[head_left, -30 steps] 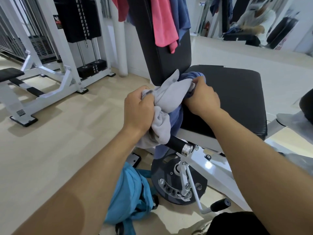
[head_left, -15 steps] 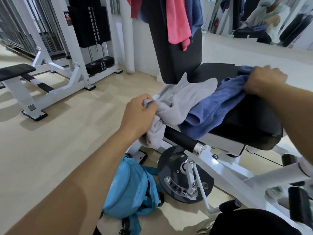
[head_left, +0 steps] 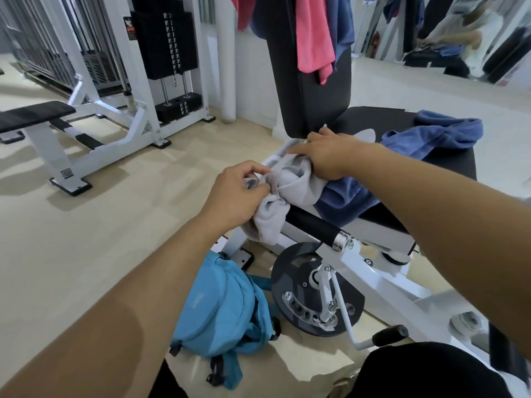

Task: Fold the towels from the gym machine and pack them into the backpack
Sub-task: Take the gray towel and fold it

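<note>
Head view: both bare forearms reach forward over the black padded seat (head_left: pixel 448 170) of the white-framed gym machine. The left hand (head_left: pixel 238 193) is curled at the seat's near-left edge, thumb and fingers pinching a bunched corner of the soft grey terry towel (head_left: pixel 296 186). The right hand (head_left: pixel 327 156) lies palm down on the same towel just beyond, its fingers extended flat toward the left and pressing the cloth. The grey towel is crumpled, one end drooping off the seat over a black foam roller (head_left: pixel 313 224). A rumpled blue terry towel (head_left: pixel 428 136) sprawls across the seat to the right. A pink towel (head_left: pixel 314 35) hangs on the upright backrest behind the seat. The light-blue fabric backpack (head_left: pixel 221 308) slumps on the floor below the seat's near-left corner.
</note>
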`<state>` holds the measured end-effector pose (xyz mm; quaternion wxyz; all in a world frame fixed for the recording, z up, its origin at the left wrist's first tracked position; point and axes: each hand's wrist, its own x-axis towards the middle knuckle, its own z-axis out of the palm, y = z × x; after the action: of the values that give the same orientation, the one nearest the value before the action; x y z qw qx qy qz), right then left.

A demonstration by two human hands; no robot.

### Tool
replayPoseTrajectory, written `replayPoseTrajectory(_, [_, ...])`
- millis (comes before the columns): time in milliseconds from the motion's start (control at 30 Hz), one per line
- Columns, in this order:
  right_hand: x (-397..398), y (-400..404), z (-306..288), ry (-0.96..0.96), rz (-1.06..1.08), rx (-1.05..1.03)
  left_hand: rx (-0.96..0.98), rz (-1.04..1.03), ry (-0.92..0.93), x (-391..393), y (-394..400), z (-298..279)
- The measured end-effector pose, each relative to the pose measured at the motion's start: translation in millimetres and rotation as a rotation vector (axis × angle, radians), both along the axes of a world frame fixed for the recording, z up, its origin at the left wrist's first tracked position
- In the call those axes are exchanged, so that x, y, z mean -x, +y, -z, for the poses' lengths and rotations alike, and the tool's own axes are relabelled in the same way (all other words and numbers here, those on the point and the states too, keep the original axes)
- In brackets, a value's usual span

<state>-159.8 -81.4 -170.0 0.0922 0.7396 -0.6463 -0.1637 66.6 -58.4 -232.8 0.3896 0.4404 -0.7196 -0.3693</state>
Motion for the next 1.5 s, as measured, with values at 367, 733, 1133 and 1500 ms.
replayPoseTrajectory(367, [-48.4, 26.9, -30.8, -0.087, -0.135, 0.305, -0.127, -0.118, -0.23, -65.2, -3.6, 9.2])
replayPoseTrajectory(733, [-145.1, 102.8, 54.1, -0.865, -0.018, -0.133, -0.313, -0.136, -0.396, -123.6, 26.1, 4.4])
replayPoseTrajectory(1133, [-146.8, 123.1, 53.9, -1.432, 0.016, 0.072, -0.264, 0.12, -0.441, -113.7, 55.0, 8.7])
replayPoseTrajectory(1500, [-93.7, 142.4, 26.3, -1.334, 0.101, -0.27, -0.084, 0.012, -0.257, -82.5, 48.8, -8.3])
